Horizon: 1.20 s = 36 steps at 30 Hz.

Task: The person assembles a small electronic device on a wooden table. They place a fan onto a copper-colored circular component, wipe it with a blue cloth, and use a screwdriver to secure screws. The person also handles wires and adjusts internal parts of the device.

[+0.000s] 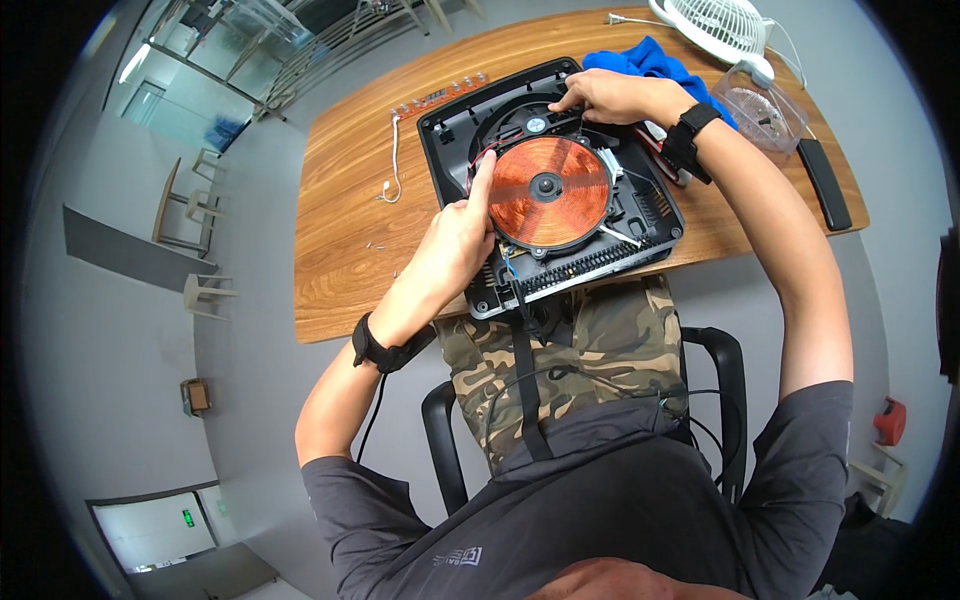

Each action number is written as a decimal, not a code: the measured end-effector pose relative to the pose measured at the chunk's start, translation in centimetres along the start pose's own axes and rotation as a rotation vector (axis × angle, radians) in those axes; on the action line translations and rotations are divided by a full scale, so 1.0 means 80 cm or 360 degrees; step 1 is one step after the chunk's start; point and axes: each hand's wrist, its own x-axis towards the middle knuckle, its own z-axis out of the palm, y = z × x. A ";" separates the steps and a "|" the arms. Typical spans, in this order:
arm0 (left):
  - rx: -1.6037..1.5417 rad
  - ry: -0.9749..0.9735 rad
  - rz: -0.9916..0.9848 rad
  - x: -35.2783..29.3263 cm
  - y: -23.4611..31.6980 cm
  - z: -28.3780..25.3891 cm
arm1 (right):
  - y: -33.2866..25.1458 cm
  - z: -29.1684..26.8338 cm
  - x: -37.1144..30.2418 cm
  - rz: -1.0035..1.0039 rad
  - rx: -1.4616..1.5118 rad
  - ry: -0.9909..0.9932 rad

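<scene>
An opened induction cooker, a black plastic case, lies on the table in front of me. A round copper coil sits in its near part, and a black cooling fan with a pale hub is behind it. My left hand is closed at the coil's left rim, one finger stretched along it; its other fingers are curled and partly hidden. At the fan's far right edge, my right hand is closed with a bent forefinger on the frame. Thin red wires run between coil and fan.
Beyond the cooker lie a blue cloth, a white fan and a clear plastic box. A black bar-shaped object rests near the table's right edge. To the left are a reddish circuit strip, a white cable and small screws.
</scene>
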 end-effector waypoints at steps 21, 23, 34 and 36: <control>-0.0001 0.0119 0.0106 -0.002 -0.001 0.002 | -0.005 -0.001 0.000 0.0113 0.0053 -0.0029; -0.0029 0.0103 0.0103 -0.002 -0.001 0.002 | -0.007 -0.001 0.000 0.0123 0.0053 -0.0028; 0.0015 0.0035 0.0050 0.000 0.000 0.002 | -0.007 -0.001 0.000 0.0116 0.0041 -0.0025; -0.0031 0.0035 -0.0016 0.000 -0.001 0.004 | -0.008 -0.001 -0.002 0.0135 0.0039 -0.0030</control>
